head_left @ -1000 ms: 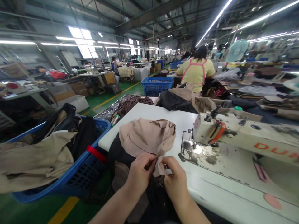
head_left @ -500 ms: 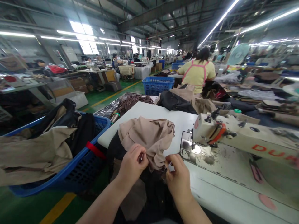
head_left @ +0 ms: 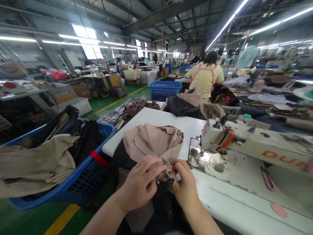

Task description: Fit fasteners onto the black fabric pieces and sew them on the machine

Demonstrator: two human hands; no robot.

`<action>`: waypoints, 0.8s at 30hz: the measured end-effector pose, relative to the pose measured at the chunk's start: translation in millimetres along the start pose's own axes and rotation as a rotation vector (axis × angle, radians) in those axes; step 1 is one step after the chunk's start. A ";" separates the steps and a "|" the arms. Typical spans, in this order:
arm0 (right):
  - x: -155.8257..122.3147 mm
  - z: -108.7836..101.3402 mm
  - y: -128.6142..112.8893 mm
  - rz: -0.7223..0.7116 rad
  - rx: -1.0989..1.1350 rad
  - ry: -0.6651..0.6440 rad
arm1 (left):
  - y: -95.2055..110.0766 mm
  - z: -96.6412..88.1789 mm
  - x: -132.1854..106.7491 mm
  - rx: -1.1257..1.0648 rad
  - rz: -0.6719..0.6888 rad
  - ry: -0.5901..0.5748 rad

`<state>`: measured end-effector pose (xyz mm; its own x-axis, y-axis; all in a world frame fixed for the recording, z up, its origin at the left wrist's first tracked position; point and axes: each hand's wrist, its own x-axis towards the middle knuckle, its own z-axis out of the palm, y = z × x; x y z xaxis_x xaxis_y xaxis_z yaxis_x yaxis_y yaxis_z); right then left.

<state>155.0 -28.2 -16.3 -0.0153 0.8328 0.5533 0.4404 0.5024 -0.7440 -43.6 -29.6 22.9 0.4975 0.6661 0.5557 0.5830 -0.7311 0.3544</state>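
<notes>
A beige fabric piece [head_left: 151,140], bunched and with a raw, frayed edge, lies over the near-left part of the white sewing table, joined by or resting on black fabric [head_left: 119,160] that hangs toward my lap. My right hand [head_left: 184,186] pinches the fabric's frayed edge between thumb and fingers. Just left of it, my left hand [head_left: 139,182] has its index and middle fingers stretched across the beige cloth, the thumb held apart below. To the right of both hands stands a sewing machine [head_left: 220,137], its needle area lit, with no cloth under it.
A blue basket [head_left: 80,182] full of beige and black pieces stands at the left. Thread cones [head_left: 119,125] and brown strips [head_left: 139,109] lie beyond the table [head_left: 144,114]. Pink-handled snips [head_left: 267,179] rest by the machine. A person in a yellow top [head_left: 206,76] sits ahead.
My left hand has moved right and opened from a pinch, its fingers now reaching over the cloth toward my right hand. The right hand stays at the frayed edge.
</notes>
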 end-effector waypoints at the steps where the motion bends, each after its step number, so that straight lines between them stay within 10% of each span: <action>1: 0.0 -0.3 -0.2 0.005 0.007 -0.010 | 0.2 -1.5 0.5 -0.008 0.029 -0.013; 15: -6.4 9.5 23.1 0.282 0.061 -0.073 | -9.6 22.3 -17.5 -0.267 -0.100 0.030; 24: -1.5 -16.6 9.4 0.004 0.237 -0.147 | 1.2 20.5 -20.1 -0.367 -0.173 0.082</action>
<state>174.1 -28.6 -18.0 -0.1512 0.8511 0.5028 0.2187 0.5249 -0.8226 -39.7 -40.8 -3.3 0.3507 0.7810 0.5168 0.3788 -0.6230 0.6844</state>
